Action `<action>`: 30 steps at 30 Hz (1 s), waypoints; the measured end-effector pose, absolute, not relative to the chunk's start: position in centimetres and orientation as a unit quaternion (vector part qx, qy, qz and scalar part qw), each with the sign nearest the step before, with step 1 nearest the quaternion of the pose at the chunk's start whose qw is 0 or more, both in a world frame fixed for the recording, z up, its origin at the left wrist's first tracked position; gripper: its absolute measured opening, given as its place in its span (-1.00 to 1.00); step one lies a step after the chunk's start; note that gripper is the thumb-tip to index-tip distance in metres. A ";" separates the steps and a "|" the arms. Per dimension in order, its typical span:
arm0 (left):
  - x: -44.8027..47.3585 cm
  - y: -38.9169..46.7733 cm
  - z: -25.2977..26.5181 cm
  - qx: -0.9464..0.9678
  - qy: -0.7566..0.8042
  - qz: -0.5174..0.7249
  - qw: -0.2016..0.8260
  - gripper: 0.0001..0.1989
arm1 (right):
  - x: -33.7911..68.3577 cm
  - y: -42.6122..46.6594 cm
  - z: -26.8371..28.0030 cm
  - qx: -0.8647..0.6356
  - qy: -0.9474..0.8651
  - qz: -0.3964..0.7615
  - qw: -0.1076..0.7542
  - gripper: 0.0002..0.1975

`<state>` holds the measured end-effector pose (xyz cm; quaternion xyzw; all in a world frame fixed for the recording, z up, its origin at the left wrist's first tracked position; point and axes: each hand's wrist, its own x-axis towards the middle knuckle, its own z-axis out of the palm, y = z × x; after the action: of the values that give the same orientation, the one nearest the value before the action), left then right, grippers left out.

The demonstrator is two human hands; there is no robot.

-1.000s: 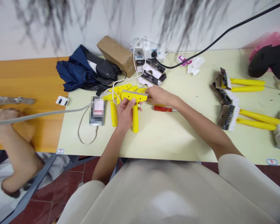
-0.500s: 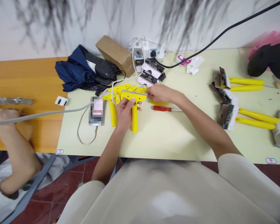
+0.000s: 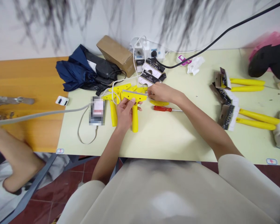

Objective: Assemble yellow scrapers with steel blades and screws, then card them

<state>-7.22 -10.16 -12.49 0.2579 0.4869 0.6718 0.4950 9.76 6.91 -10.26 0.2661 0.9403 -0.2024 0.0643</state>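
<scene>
My left hand (image 3: 124, 114) is closed around a yellow T-shaped scraper (image 3: 135, 120), its handle pointing toward me and a grey strip along its far edge. My right hand (image 3: 160, 92) is pinched at the right end of the scraper's head; what lies between those fingertips is too small to make out. Just below the right hand is a flat yellow piece (image 3: 159, 103). A screwdriver (image 3: 162, 108) with a red handle lies nearer to me. Behind and left of the held scraper rest other yellow scrapers (image 3: 113, 114), partly covered by my left hand and a white cable.
A blue umbrella (image 3: 73, 70), a cardboard box (image 3: 116, 54), black-and-white packaging (image 3: 151, 71) and a power strip (image 3: 160, 51) line the back. Several yellow-handled tools in card sleeves (image 3: 256, 119) lie right. At far left is a co-worker's arm (image 3: 16, 152).
My left hand and the scraper stay in place. My right fingers have shifted very slightly at the scraper's end. The co-worker's hand at far left has moved toward the picture's edge.
</scene>
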 end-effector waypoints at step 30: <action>-6.5 -10.9 -13.1 0.322 0.504 0.628 0.497 -0.62 | 10.0 2.1 -2.8 0.204 0.917 -0.333 -0.083 -0.75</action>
<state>-6.53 -10.86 -13.12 0.3216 0.5044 0.6284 0.4973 10.03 2.14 -2.83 0.2043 0.9168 -0.3330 -0.0832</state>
